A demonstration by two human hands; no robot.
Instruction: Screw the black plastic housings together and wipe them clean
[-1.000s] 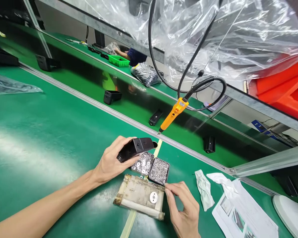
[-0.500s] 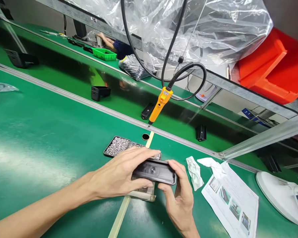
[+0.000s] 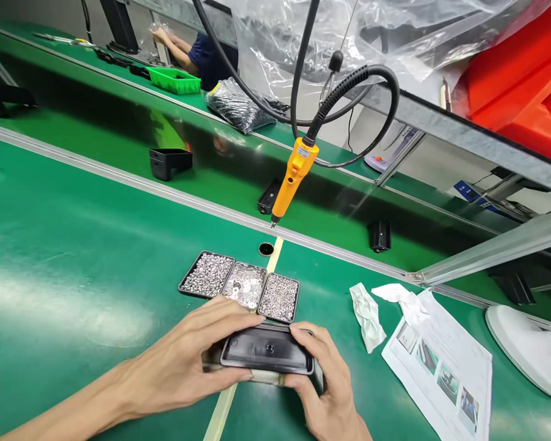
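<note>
A black plastic housing [image 3: 267,350] with a rim and a small round hole in its middle is held between both hands, low in the head view. My left hand [image 3: 197,352] grips its left end, fingers along the top edge and thumb below. Around the right end closes my right hand [image 3: 324,380], its thumb at the lower edge. Under the housing a pale block [image 3: 267,376] shows in part. Just beyond lie three shallow black trays: screws [image 3: 207,274], flat washers [image 3: 245,283] and small nut-like metal pieces [image 3: 279,297].
A yellow electric screwdriver [image 3: 294,177] hangs on a cable beyond the trays. To the right are crumpled white paper [image 3: 367,318], an instruction sheet [image 3: 445,367] and a white round base [image 3: 528,355]. A metal rail [image 3: 165,191] crosses the bench. Another person's arm [image 3: 177,49] shows behind.
Both hands have brought the housing lower and slightly left in view, over the pale block. The three trays are now uncovered. The camera view has shifted.
</note>
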